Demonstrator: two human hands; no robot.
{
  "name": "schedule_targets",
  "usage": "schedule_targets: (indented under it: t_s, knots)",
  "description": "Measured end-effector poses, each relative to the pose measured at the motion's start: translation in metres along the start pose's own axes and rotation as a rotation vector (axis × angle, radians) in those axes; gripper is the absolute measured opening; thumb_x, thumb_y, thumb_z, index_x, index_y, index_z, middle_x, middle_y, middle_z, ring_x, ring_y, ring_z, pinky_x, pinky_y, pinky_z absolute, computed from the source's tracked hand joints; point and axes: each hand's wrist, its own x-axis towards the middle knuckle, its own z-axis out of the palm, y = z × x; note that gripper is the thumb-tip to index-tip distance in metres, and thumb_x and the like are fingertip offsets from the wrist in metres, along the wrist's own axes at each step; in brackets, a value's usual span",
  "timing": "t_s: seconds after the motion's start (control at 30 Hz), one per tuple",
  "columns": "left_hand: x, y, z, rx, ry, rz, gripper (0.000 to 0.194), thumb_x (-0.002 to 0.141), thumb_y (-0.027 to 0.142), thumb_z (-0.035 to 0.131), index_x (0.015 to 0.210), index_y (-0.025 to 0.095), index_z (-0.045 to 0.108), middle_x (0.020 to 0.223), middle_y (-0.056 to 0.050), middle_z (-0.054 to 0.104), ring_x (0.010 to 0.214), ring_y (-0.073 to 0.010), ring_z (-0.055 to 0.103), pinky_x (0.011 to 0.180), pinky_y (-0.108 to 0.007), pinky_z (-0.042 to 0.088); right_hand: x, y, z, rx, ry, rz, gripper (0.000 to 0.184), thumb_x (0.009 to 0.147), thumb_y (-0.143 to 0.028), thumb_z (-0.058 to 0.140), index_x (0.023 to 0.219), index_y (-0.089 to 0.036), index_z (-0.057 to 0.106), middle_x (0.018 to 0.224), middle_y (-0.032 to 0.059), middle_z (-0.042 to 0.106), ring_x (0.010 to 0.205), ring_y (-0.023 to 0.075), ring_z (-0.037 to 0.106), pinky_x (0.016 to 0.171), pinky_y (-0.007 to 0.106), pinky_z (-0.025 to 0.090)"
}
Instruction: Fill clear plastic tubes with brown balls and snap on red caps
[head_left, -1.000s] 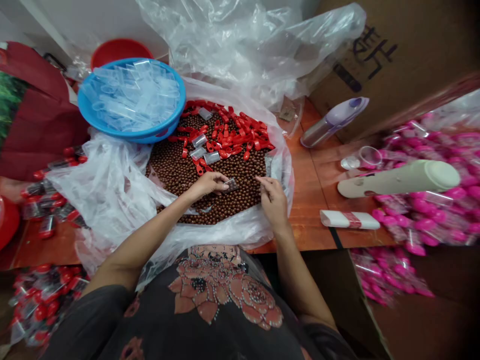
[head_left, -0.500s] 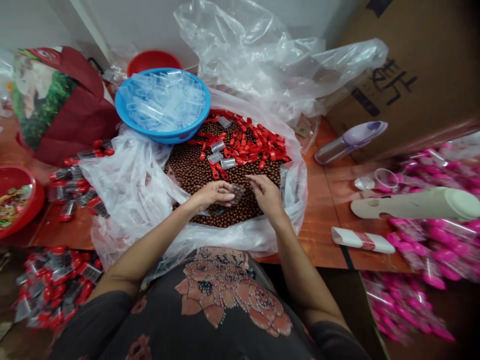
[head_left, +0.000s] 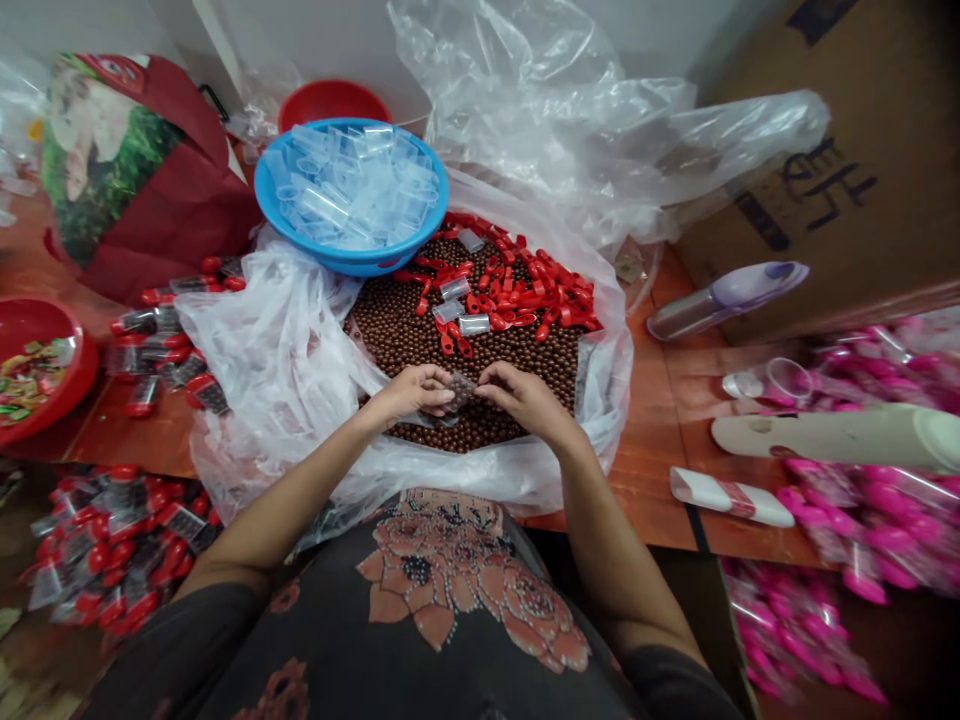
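Compared with 0.5 s earlier, the right hand (head_left: pixel 531 402) had moved in beside the small clear plastic container (head_left: pixel 462 388), fingers curled nearly closed, contact unclear. The left hand (head_left: pixel 411 393) pinched the container above glossy brown round balls (head_left: pixel 519 350). Forearms angled inward. Orange tabletop (head_left: pixel 649 475) extended beyond the white plastic bag (head_left: pixel 616 375).

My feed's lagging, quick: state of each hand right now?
Left hand: closed, holding a clear plastic tube.
Right hand: curled beside the tube; whether it grips anything cannot be told.
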Motion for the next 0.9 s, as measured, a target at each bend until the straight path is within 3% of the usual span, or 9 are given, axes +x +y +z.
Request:
schedule_targets:
  t_s: [0.17, 0.27, 0.37, 0.47, 0.67, 0.77, 0.9]
  knots:
    - [-0.003, -0.005, -0.009, -0.015, 0.098, 0.051, 0.032, 0.072, 0.018, 0.076, 0.101, 0.013, 0.063, 0.081, -0.004, 0.068, 0.071, -0.012, 0.065, 0.065, -0.025, 0.054, 0.028, 0.014, 0.013, -0.302, 0.272, 0.018, 0.023, 0.095, -0.024, 0.045, 0.103, -0.02, 0.067, 0.107, 0.0103, 0.064, 0.099, 0.0225, 0.061, 0.09, 0.035, 0.047]
    - [-0.006, -0.006, -0.012, -0.051, 0.128, 0.08, 0.04, 0.072, 0.02, 0.076, 0.11, 0.014, 0.064, 0.093, -0.006, 0.07, 0.079, -0.0128, 0.065, 0.071, -0.026, 0.053, 0.057, 0.014, 0.031, -0.449, 0.259, 0.059, 0.023, 0.094, -0.022, 0.046, 0.107, -0.016, 0.065, 0.105, 0.0143, 0.066, 0.1, 0.0263, 0.06, 0.091, 0.038, 0.047]
    - [-0.009, -0.006, -0.012, -0.077, 0.157, 0.11, 0.036, 0.071, 0.021, 0.077, 0.105, 0.014, 0.066, 0.098, -0.006, 0.069, 0.083, -0.0126, 0.064, 0.077, -0.028, 0.054, 0.078, 0.012, 0.043, -0.482, 0.198, 0.083, 0.024, 0.089, -0.023, 0.056, 0.11, -0.014, 0.064, 0.105, 0.0162, 0.067, 0.101, 0.0292, 0.06, 0.091, 0.042, 0.047]
    - [-0.014, -0.005, -0.011, -0.092, 0.173, 0.154, 0.033, 0.072, 0.022, 0.076, 0.101, 0.013, 0.065, 0.104, -0.007, 0.067, 0.087, -0.0131, 0.062, 0.08, -0.03, 0.054, 0.076, 0.013, 0.045, -0.24, 0.242, 0.114, 0.026, 0.085, -0.02, 0.059, 0.11, -0.017, 0.064, 0.106, 0.012, 0.069, 0.099, 0.0258, 0.062, 0.094, 0.043, 0.047]
    - [-0.014, -0.003, -0.005, -0.063, 0.088, 0.149, 0.032, 0.075, 0.025, 0.074, 0.104, 0.014, 0.065, 0.103, -0.008, 0.068, 0.088, -0.0131, 0.063, 0.079, -0.027, 0.053, 0.028, 0.003, 0.033, 0.703, 0.352, 0.196, 0.048, 0.08, -0.04, 0.067, 0.125, -0.026, 0.058, 0.104, 0.0015, 0.067, 0.088, 0.0165, 0.066, 0.08, 0.034, 0.057]
    - [-0.01, -0.004, 0.005, -0.041, 0.023, 0.139, 0.036, 0.075, 0.026, 0.074, 0.108, 0.014, 0.066, 0.107, -0.008, 0.068, 0.09, -0.0138, 0.063, 0.078, -0.027, 0.053, 0.009, -0.008, 0.027, 0.862, 0.404, 0.215, 0.039, 0.076, -0.039, 0.073, 0.111, -0.027, 0.062, 0.101, -0.0004, 0.067, 0.09, 0.0157, 0.067, 0.086, 0.035, 0.056]
    - [-0.006, -0.006, 0.016, -0.048, -0.041, 0.142, 0.041, 0.076, 0.028, 0.075, 0.113, 0.015, 0.065, 0.109, -0.009, 0.068, 0.091, -0.0138, 0.064, 0.078, -0.026, 0.053, -0.003, -0.012, 0.029, 0.861, 0.513, 0.191, 0.024, 0.075, -0.038, 0.074, 0.089, -0.025, 0.062, 0.102, 0.0008, 0.069, 0.098, 0.0185, 0.067, 0.093, 0.039, 0.054]
